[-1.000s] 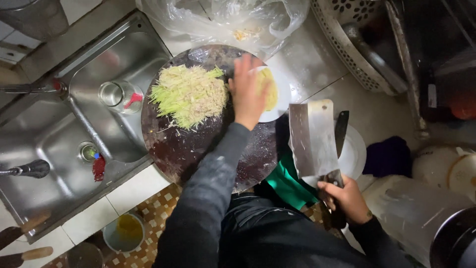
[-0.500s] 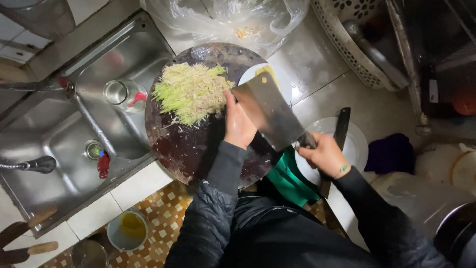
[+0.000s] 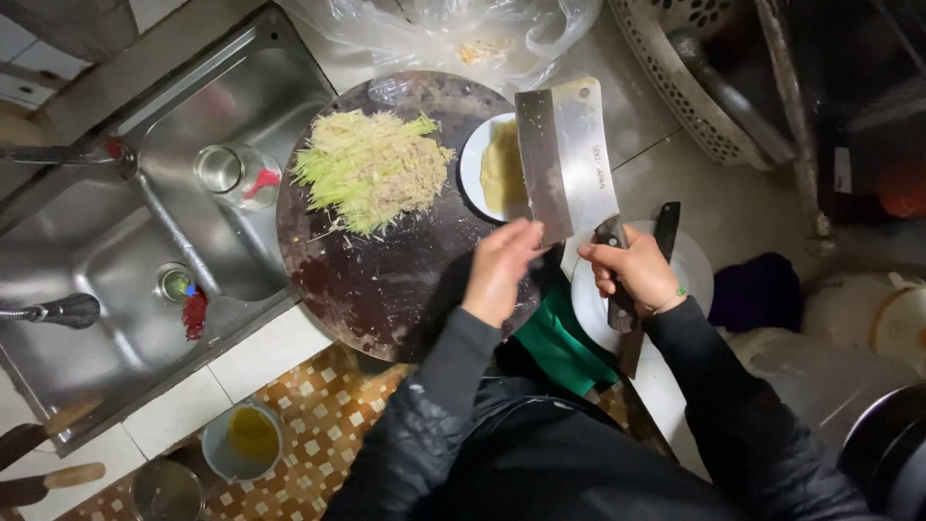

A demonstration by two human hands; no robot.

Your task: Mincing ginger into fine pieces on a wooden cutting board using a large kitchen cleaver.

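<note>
Two hands: both over the near right edge of a round dark chopping board (image 3: 386,280) on the bench (image 3: 694,193).
Right hand (image 3: 632,275): closed tight around the handle of a cleaver (image 3: 569,159), holding it up with the wide blade pointing away from the person.
Left hand (image 3: 502,265): loosely curled, fingertips touching the lower edge of the cleaver blade; it holds nothing else.
Cleaver position: over the right rim of the board, partly covering a small white plate (image 3: 475,159).
Small plate: holds a pale yellow heap, sits at the board's right edge.
Board load: a pile of shredded pale green and yellowish vegetable (image 3: 371,169) on the far half; the near half is bare and wet-looking.
Under the right hand: a second white plate (image 3: 694,270) with a dark-handled knife (image 3: 664,227) lying across it.
Left side: a steel sink (image 3: 116,251) with a glass jar (image 3: 227,172) standing in it.
Far side: a clear plastic bag (image 3: 434,29) just past the board, a pale basket (image 3: 675,77) to its right.
Near edge: a green cloth (image 3: 559,342) between board and person.
Floor: a small bucket (image 3: 246,439) with yellowish liquid on patterned tiles.
</note>
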